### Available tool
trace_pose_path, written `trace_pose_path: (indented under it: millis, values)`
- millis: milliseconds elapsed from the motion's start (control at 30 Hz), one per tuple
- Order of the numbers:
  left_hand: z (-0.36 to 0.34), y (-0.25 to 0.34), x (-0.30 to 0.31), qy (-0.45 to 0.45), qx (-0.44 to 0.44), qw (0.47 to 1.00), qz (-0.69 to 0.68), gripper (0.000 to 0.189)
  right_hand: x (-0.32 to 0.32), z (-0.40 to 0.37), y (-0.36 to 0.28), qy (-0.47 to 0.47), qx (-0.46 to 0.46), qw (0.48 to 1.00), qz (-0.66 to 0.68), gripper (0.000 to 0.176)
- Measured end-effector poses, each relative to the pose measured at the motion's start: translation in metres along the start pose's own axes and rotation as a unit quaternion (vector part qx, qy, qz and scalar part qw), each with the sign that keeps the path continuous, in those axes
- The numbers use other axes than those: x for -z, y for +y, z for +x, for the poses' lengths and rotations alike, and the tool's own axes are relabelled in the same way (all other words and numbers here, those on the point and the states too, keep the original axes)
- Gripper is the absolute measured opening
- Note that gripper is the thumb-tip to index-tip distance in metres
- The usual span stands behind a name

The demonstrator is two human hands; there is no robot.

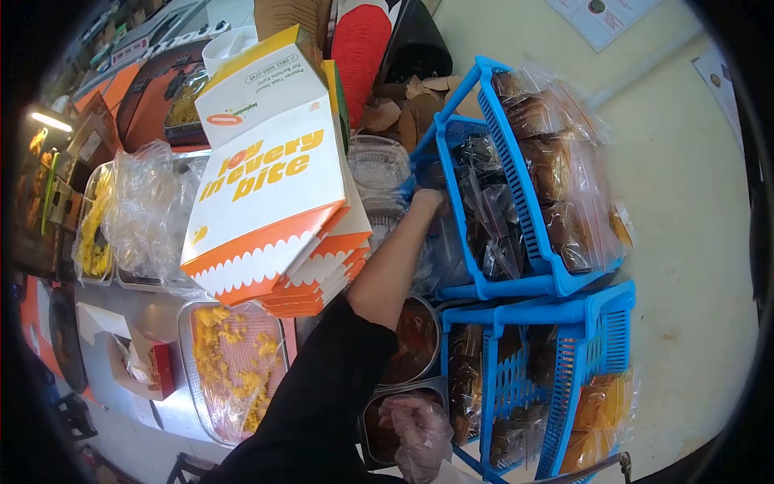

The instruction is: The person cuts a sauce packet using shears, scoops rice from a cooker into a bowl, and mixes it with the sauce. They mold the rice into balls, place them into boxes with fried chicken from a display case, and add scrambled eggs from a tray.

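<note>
My right arm, in a black sleeve, reaches up the middle of the view. My right hand is mostly hidden behind the edge of the blue rack, beside stacked clear plastic containers; its fingers do not show. Left of the arm stands a stack of white and orange printed boxes. Dark packets lie in the rack, and bags of brown sauce fill its upper basket. My left hand is nowhere in the frame.
A wire-edged tray with yellow crumbs lies lower left, near a small open box. Below the arm are a round pot and a pan with a pink plastic bag. A second blue rack holds more packets.
</note>
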State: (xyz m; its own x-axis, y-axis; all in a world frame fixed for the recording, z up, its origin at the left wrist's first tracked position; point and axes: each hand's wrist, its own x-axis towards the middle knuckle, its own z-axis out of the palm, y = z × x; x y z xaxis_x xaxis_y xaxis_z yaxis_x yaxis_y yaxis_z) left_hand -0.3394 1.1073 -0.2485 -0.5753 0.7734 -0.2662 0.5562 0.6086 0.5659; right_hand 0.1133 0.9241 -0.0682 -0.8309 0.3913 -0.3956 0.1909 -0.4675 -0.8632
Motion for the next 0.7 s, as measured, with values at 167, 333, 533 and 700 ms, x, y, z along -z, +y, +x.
trace_pose_path:
  millis: [167,333,533,700]
  values:
    - [-0.075,0.061,0.088,-0.197,0.015,0.979,-0.050,0.065,-0.022,-0.004,-0.023,0.094,-0.041,0.993,-0.056,0.013]
    - [-0.088,0.060,0.102,-0.209,-0.030,0.975,-0.063,0.075,-0.008,-0.004,-0.013,0.050,-0.019,0.996,-0.074,0.017]
    - [-0.069,0.040,0.084,-0.129,-0.050,0.976,-0.165,0.069,-0.067,-0.012,-0.086,0.112,-0.052,0.981,-0.152,0.012]
    - [-0.053,0.042,0.065,-0.078,-0.025,0.996,-0.037,0.065,-0.066,-0.015,-0.088,0.089,-0.072,0.978,-0.174,0.012]
